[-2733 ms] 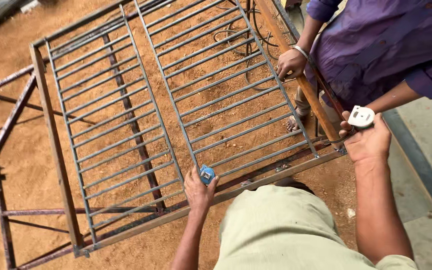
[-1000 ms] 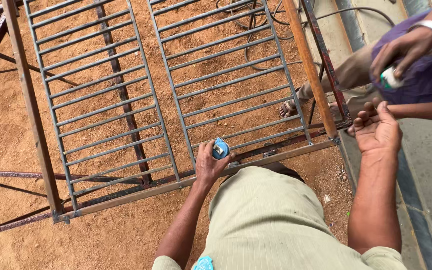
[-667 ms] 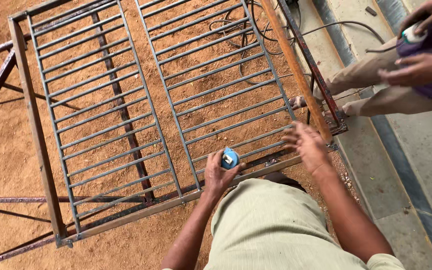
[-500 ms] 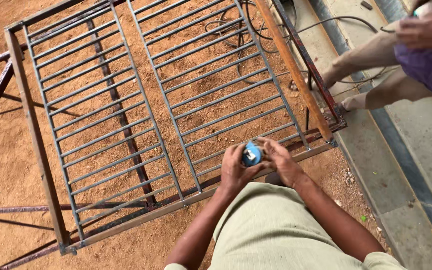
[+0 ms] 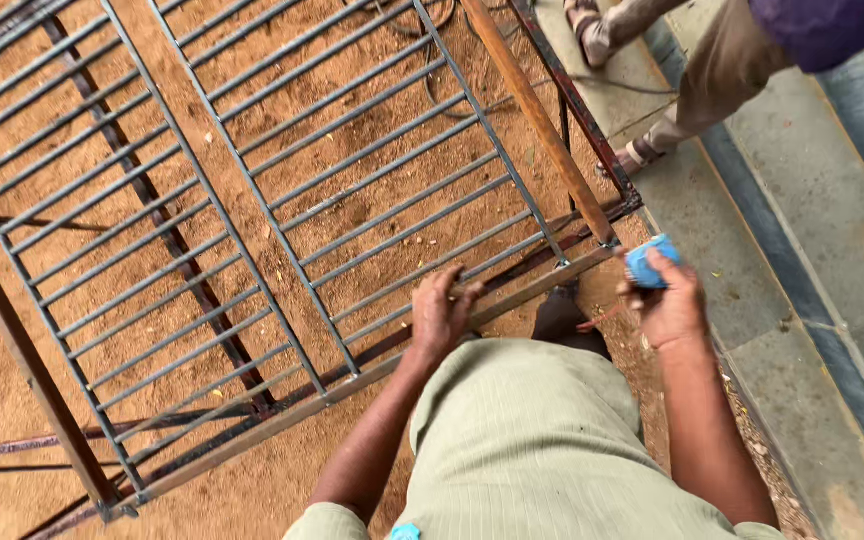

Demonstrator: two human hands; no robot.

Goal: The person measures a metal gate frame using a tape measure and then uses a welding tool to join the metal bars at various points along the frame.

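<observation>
A grey metal grille frame (image 5: 282, 180) with many parallel bars lies raised over red-brown soil. My left hand (image 5: 444, 314) rests on the grille's near edge bar, fingers curled over it. My right hand (image 5: 668, 296) is off the frame's right corner and holds a small round blue object (image 5: 649, 262), which looks like a tape measure. My grey-green shirt (image 5: 542, 450) fills the bottom of the view.
A rusty bar (image 5: 537, 110) lies along the grille's right side. Another person's legs in tan trousers and sandals (image 5: 652, 150) stand on the grey stone pavement (image 5: 822, 270) at the right. Rust-brown frame legs (image 5: 22, 360) stand at the left. A cable (image 5: 432, 25) lies on the soil.
The blue object has passed from my left hand to my right, which moved out past the frame's corner. My left hand now grips the edge bar. The other person has stepped farther away.
</observation>
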